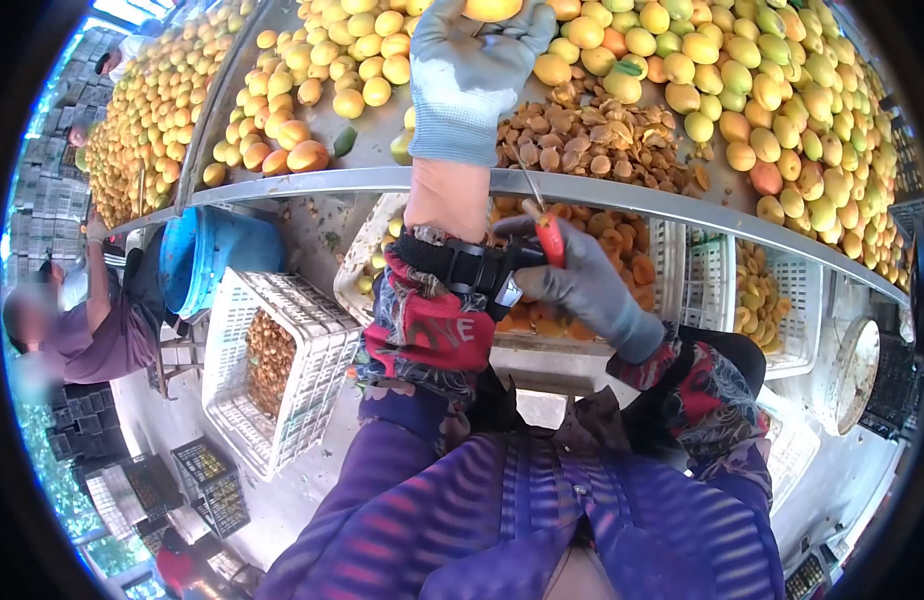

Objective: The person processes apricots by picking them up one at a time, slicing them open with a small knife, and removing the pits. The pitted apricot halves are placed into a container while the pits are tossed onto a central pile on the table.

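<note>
My left hand (477, 70), in a grey glove, reaches over the metal table and has its fingers around a yellow-orange apricot (493, 8), partly cut off by the top of the view. My right hand (592, 275), also gloved, grips a small knife (550, 238) by its red handle, the thin blade pointing up toward the table edge. On the table by my left wrist lies a heap of brown apricot pits (592, 135). Below my hands, a crate holds orange apricot halves (622, 240), partly covered by my right hand and arm.
Whole apricots (772, 90) cover much of the metal table, whose raised rim (622, 193) runs across in front of me. A white crate (272, 440) with pits and a blue barrel (222, 260) stand at left. Another person (102, 320) sits further left. A white bucket (854, 375) is at right.
</note>
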A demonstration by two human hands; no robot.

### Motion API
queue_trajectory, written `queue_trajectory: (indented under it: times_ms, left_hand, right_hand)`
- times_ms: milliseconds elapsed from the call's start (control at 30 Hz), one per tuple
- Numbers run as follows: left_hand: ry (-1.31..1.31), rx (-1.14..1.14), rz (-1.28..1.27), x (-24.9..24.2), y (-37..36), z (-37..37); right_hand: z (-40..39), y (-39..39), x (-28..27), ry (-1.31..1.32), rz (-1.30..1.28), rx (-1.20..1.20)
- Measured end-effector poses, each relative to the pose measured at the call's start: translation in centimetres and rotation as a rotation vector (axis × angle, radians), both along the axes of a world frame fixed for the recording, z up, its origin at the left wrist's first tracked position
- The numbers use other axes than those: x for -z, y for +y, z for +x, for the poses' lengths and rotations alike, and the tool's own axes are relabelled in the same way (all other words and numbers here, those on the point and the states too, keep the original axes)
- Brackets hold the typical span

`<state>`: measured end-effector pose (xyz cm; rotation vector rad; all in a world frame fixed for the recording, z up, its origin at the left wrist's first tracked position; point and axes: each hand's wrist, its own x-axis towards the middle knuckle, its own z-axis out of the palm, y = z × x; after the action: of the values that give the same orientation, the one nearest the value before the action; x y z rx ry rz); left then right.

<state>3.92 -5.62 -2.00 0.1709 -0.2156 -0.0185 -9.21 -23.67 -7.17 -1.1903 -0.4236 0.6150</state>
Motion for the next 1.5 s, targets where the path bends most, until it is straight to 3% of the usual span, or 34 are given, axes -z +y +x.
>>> queue_trajectory:
  times_ms: [67,133,200,233,267,333,367,467,667,733,800,900,933,1000,1033,1067,1167,1200,1233,1267,1367,1500]
  left_hand:
    - [-0.148,-0.073,0.099,-0.2,-0.4,0.1]
    - [-0.295,-0.147,0.198,-0.7,-1.1,0.1]
    - [0.102,-0.679,0.721,-1.4,-2.5,0.0]
    - [0.088,-0.852,1.041,-1.5,-3.9,-0.6]
    - [0.084,-0.856,1.042,-1.9,-4.2,-1.3]
    - [-0.417,-1.621,1.876,-2.6,-4.9,-2.3]
    - [-0.386,-1.444,2.027,-2.4,-5.4,-2.7]
    - [-0.595,-1.562,2.177,-1.1,-6.0,-2.8]
    - [-0.705,-1.543,2.253,-0.3,-7.4,-4.2]
    - [-0.974,-1.663,2.224,0.3,-8.0,-4.6]
    - [-0.989,-1.61,2.2,-0.5,-7.8,-5.5]
    - [-0.65,-1.365,1.942,-1.5,-6.8,-5.6]
    - [-0.662,-1.371,1.938,-1.7,-6.2,-5.4]
    - [-0.396,-1.364,1.716,-2.2,-4.9,-4.9]
    - [-0.339,-1.397,1.734,-2.3,-4.2,-4.4]
    - [-0.251,-1.345,1.686,-2.4,-3.8,-4.1]
    - [-0.062,-0.989,1.372,-1.6,-2.9,-3.6]
    - [0.017,-0.856,1.303,-1.7,-2.8,-3.8]
    - [0.09,-0.687,1.176,-1.6,-3.1,-4.5]
    - [0.08,-0.684,1.163,-1.4,-3.2,-4.8]
    - [0.091,-0.325,0.962,-1.1,-3.3,-5.8]
    - [-0.102,-0.079,0.747,-1.1,-4.8,-6.9]
  right_hand:
    - [-0.3,-0.5,-0.7,0.39,0.029,-0.186]
    - [-0.4,-0.3,-2.0,0.34,-0.113,-0.144]
    - [-0.8,-0.3,-2.5,0.408,-0.152,-0.112]
    - [-1.0,-0.4,-2.5,0.405,-0.148,-0.115]
    - [-1.2,-0.4,-2.5,0.406,-0.113,-0.069]
    - [-1.5,-0.7,-2.7,0.408,-0.075,-0.021]
    - [-1.8,-0.8,-3.0,0.421,-0.101,-0.01]
    - [-2.8,-0.8,-3.7,0.464,-0.095,0.024]
    - [-3.9,-0.8,-4.8,0.558,-0.016,0.043]
    - [-4.3,-0.6,-4.9,0.636,0.018,0.047]
    - [-4.8,-0.4,-5.5,0.676,0.04,0.087]
    - [-4.7,-1.5,-5.8,0.534,-0.024,-0.074]
    - [-4.7,-1.8,-5.5,0.524,-0.019,-0.071]
    - [-4.7,-2.2,-3.8,0.478,0.061,-0.068]
    - [-4.9,-2.5,-2.5,0.137,-0.023,-0.031]
    - [-4.9,-2.4,-3.0,0.115,-0.022,-0.016]
    - [-4.6,-1.7,-3.4,0.435,-0.047,0.017]
    - [-4.0,-1.6,-3.0,0.42,-0.051,0.034]
    - [-3.6,-1.5,-2.6,0.356,-0.061,0.15]
    - [-3.2,-1.5,-2.5,0.291,-0.072,0.265]
    - [0.3,-2.6,-5.1,0.09,-0.12,0.384]
    - [3.4,-4.4,-8.6,-0.1,-0.153,0.418]
